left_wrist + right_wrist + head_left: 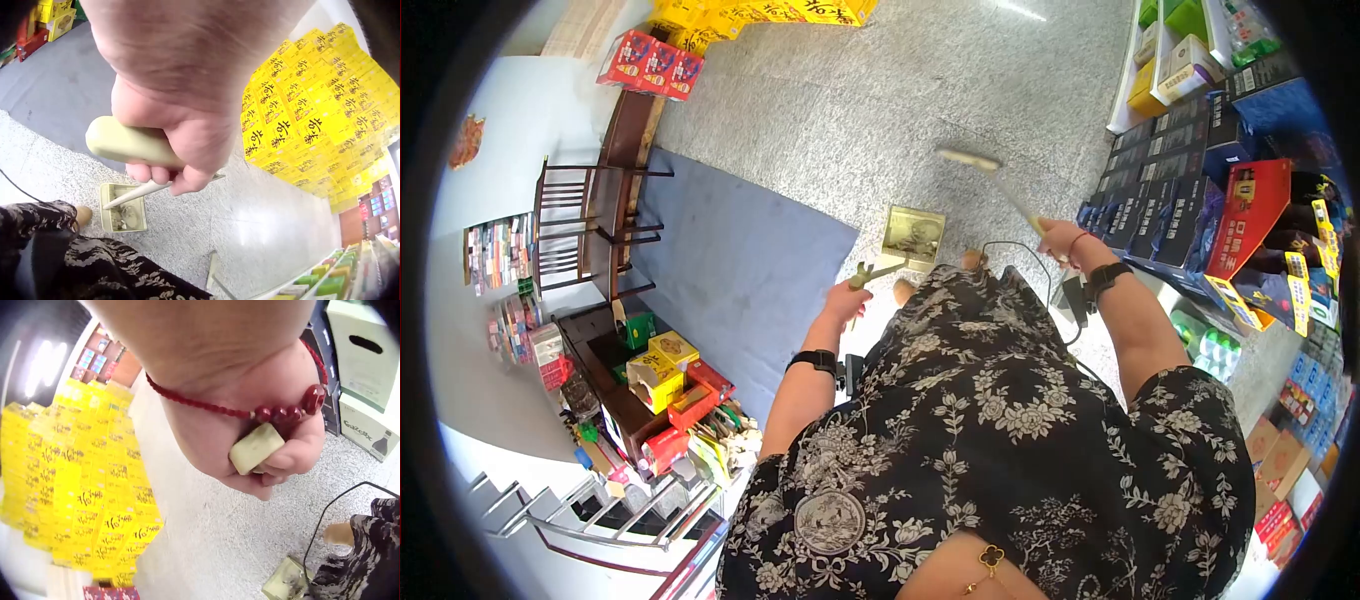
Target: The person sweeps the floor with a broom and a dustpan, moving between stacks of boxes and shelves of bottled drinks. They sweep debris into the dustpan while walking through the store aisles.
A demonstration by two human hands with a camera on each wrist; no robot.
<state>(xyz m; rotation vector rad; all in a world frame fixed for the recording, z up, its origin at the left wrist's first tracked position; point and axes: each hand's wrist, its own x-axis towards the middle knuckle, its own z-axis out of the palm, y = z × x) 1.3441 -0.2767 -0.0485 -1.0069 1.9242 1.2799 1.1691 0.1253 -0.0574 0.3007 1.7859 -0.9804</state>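
Note:
My left hand (840, 302) grips the pale green handle (128, 142) of a long-handled dustpan (888, 238). The dustpan sits on the speckled floor just ahead of the feet, its comb-toothed edge showing in the left wrist view, with some greyish debris inside. In my right hand (1064, 243) is the upper end of a broom handle (256, 449), fingers wrapped round it. The broom's pale head (970, 158) lies on the floor ahead and to the right of the dustpan, apart from it.
Dark boxes (1155, 205) are stacked along the right. Yellow boxes (306, 112) form a large pile ahead. A blue-grey mat (740, 240) covers floor at the left, beside a dark wooden chair (595, 225). A black cable (1040, 262) hangs by the right wrist.

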